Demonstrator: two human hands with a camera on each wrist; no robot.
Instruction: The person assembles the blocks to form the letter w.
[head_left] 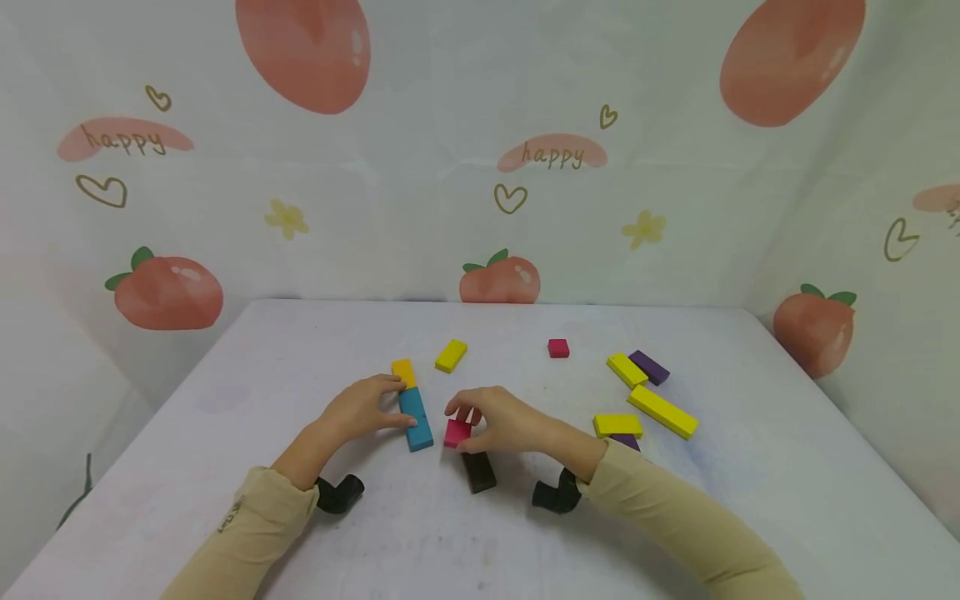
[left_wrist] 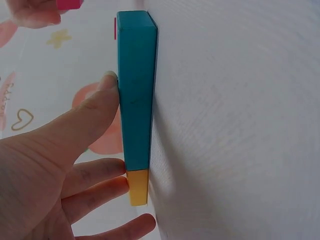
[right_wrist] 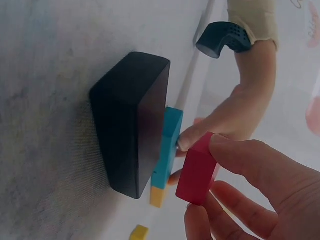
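A blue block (head_left: 416, 421) and a smaller orange block (head_left: 405, 374) lie end to end in one line on the table. My left hand (head_left: 363, 408) rests along their left side; its thumb touches the blue block (left_wrist: 136, 95) and its fingers, fairly straight, reach the orange block (left_wrist: 138, 189). Between thumb and fingertips, my right hand (head_left: 506, 421) pinches a pinkish-red block (right_wrist: 196, 172), just right of the blue one. A black block (head_left: 479, 473) lies on the table below that hand, near the pinched block in the head view.
One yellow block (head_left: 452, 356) and a red block (head_left: 558, 348) lie farther back. On the right are a long yellow block (head_left: 663, 412), shorter yellow blocks (head_left: 618, 426) and purple blocks (head_left: 649, 367). A printed curtain (head_left: 420, 167) hangs behind the white table (head_left: 315, 333).
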